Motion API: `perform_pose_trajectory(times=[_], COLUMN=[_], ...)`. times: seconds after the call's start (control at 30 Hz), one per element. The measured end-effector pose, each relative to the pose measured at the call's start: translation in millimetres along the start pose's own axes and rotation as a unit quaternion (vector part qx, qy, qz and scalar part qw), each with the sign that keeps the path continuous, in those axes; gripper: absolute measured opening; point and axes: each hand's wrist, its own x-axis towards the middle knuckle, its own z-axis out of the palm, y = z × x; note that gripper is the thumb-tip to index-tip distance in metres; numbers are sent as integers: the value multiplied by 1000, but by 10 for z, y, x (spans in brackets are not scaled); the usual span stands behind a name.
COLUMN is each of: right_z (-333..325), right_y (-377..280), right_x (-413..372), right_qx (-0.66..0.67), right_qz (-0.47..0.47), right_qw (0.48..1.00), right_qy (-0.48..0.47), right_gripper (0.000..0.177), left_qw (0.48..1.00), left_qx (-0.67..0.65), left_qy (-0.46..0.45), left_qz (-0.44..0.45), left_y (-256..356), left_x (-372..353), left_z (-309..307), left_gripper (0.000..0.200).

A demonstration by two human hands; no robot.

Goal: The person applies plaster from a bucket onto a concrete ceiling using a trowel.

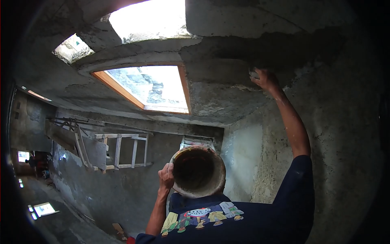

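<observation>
My left hand [165, 177] is closed on the rim of a round bucket [221, 173], which is tilted so its mouth faces the camera in front of my chest. The inside of the bucket [193, 168] is dark, with grey residue along the rim. My right arm is stretched up and out, and my right hand [267, 79] is closed around a small pale grey piece [254, 75] at the wall; I cannot tell its kind. Just above that hand, a darker, wet-looking patch [284, 51] spreads over the rough cement wall.
A wood-framed window opening [187, 91] is left of my right hand, with bright bare openings [150, 20] beyond it. Farther off at the left stands a wooden trestle or scaffold [118, 150]. A pale rough wall [325, 142] runs along my right side.
</observation>
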Motion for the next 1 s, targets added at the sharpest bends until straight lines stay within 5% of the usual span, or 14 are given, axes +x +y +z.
perform_pose_trajectory(times=[0.2,0.3,0.37,0.5,0.77,0.87,1.0], right_z=[-68,-105,-216,-336,-398,-322,-191], right_y=[1,19,-33,-7,181,192,56], right_x=[357,378,388,367,62,-94,-73], right_qx=[9,49,68,129,113,142,17], right_qz=[-36,-56,-5,-9,-23,-26,-26], right_qw=[999,995,997,991,990,988,999], right_qy=[-4,70,-24,-34,76,52,7], right_gripper=[42,41,40,41,39,39,37], left_qw=[1000,1000,1000,1000,1000,1000,1000], left_qx=[2,9,13,14,4,0,7], left_qy=[12,-1,-1,4,-1,2,7], left_qz=[17,-17,3,10,-5,-3,23], left_y=[-10,-16,-95,-62,-11,-5,56], left_x=[24,25,25,26,24,28,55], left_z=[18,6,37,23,-2,5,-3], left_gripper=[34,34,35,38,33,32,33])
